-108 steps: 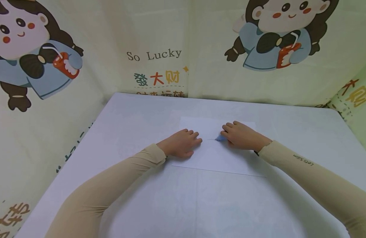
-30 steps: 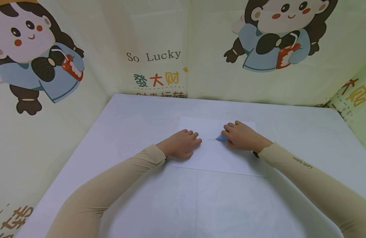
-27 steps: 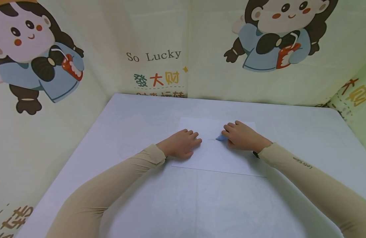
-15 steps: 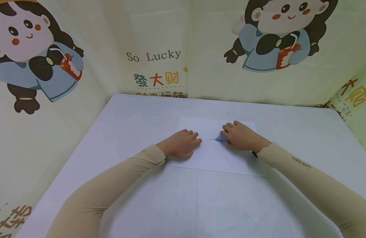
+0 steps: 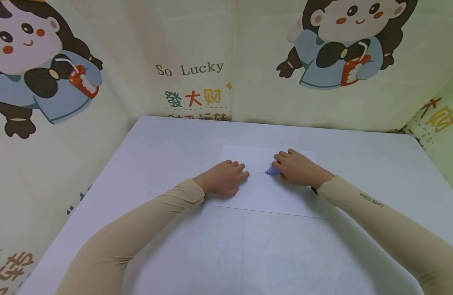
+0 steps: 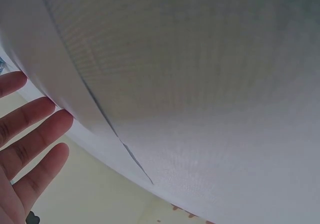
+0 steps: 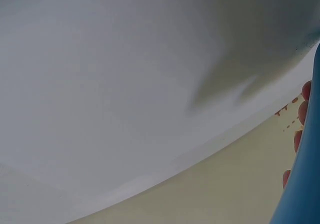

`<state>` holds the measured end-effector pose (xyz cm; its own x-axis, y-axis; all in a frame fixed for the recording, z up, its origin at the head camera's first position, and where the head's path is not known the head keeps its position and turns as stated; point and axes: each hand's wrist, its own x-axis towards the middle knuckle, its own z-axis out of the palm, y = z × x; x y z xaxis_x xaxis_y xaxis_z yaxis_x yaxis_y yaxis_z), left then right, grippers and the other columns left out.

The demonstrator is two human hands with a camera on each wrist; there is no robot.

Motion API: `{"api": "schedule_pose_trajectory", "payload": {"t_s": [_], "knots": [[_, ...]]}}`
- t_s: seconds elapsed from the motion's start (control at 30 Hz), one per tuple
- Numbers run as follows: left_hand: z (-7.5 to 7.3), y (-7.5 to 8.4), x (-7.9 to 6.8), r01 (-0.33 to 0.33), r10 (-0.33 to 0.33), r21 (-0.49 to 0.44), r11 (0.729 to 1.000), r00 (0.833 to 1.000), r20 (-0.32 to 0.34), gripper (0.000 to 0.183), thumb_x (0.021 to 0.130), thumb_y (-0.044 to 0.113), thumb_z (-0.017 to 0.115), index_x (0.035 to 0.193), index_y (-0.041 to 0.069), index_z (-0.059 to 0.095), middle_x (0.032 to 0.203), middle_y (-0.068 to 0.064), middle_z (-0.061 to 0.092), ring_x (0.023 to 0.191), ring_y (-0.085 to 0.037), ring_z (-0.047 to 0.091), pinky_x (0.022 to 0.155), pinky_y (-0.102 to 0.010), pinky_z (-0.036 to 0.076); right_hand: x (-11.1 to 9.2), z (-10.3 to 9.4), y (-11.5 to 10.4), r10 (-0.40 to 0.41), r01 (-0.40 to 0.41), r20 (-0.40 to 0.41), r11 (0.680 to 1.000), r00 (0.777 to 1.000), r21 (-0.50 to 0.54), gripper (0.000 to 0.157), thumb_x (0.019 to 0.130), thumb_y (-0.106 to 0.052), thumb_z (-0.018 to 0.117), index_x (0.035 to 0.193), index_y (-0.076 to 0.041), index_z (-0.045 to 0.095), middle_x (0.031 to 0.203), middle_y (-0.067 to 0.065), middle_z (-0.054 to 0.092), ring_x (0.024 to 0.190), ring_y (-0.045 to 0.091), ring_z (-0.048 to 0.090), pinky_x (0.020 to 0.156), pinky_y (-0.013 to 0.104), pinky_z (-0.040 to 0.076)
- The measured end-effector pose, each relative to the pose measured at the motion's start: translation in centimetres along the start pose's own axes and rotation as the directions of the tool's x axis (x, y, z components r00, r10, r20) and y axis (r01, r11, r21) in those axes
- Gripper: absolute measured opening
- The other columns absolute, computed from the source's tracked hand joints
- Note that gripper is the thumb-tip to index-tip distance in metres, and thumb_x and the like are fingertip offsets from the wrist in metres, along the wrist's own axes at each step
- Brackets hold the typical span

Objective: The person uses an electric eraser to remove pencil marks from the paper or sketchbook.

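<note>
A white sheet of paper [image 5: 270,200] lies on the white table. My left hand [image 5: 224,178] rests on its left part with the fingers spread; the left wrist view shows several fingers [image 6: 40,144] almost straight, holding nothing. On the right part of the sheet, my right hand [image 5: 298,168] grips a blue tube-like thing [image 5: 272,170] with a narrow pointed tip, and its kind I cannot tell. That tip is at the paper, pointing left, beside a faint short line. In the right wrist view, the smooth blue body [image 7: 302,164] fills the right edge, with fingertips [image 7: 303,113] behind it.
The white table [image 5: 197,254] reaches past the sheet on all sides. A cream cloth [image 5: 256,98] with printed cartoon figures and lettering hangs behind it and along both sides.
Over the last second my right hand and the blue thing have shifted slightly left along the faint line. My left hand has stayed in place. The left cloth has swayed.
</note>
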<state>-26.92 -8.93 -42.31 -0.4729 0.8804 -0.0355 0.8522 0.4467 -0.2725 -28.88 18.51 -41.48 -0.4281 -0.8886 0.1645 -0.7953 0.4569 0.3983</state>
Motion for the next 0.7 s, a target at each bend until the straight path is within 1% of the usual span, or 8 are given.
{"api": "schedule_pose_trajectory", "payload": {"t_s": [0.2,0.47,0.6,0.7], "knots": [[-0.06,0.07,-0.04,0.002,-0.002,0.002,1.0,1.0,0.008,0.037,0.087,0.031,0.052,0.119,0.013,0.05,0.101,-0.003,0.055,0.085,-0.019,0.053,0.08,-0.032,0.044,0.03,-0.08,0.03,0.002,-0.002,0.027,1.0,1.0,0.004,0.013,0.075,-0.013,0.064,0.081,-0.006,0.054,0.071,0.003,0.048,0.063,0.019,0.043,0.058,0.03,0.031],[-0.11,0.11,-0.03,0.001,-0.001,-0.007,1.0,1.0,0.003,0.037,0.086,0.03,0.052,0.119,0.013,0.05,0.1,-0.003,0.055,0.084,-0.02,0.053,0.08,-0.032,0.044,0.05,-0.31,-0.05,0.007,-0.007,0.029,1.0,1.0,0.008,0.014,0.075,-0.013,0.066,0.082,-0.007,0.056,0.072,0.004,0.05,0.064,0.019,0.045,0.058,0.031,0.033],[-0.09,0.13,-0.03,-0.001,0.001,-0.001,1.0,1.0,0.0,0.037,0.086,0.031,0.052,0.119,0.013,0.05,0.1,-0.003,0.055,0.084,-0.019,0.053,0.079,-0.031,0.044,-0.05,-0.25,-0.03,0.005,-0.006,0.042,1.0,0.999,0.009,0.014,0.075,-0.014,0.066,0.082,-0.007,0.056,0.072,0.004,0.05,0.064,0.019,0.045,0.058,0.031,0.033],[-0.08,0.13,-0.02,-0.002,0.002,0.003,1.0,1.0,-0.005,0.037,0.086,0.031,0.052,0.118,0.013,0.05,0.1,-0.003,0.054,0.083,-0.019,0.053,0.078,-0.031,0.044,-0.11,-0.22,0.01,0.005,-0.005,0.038,1.0,0.999,0.005,0.014,0.075,-0.014,0.066,0.082,-0.007,0.056,0.072,0.004,0.05,0.064,0.019,0.045,0.058,0.03,0.033]]}}
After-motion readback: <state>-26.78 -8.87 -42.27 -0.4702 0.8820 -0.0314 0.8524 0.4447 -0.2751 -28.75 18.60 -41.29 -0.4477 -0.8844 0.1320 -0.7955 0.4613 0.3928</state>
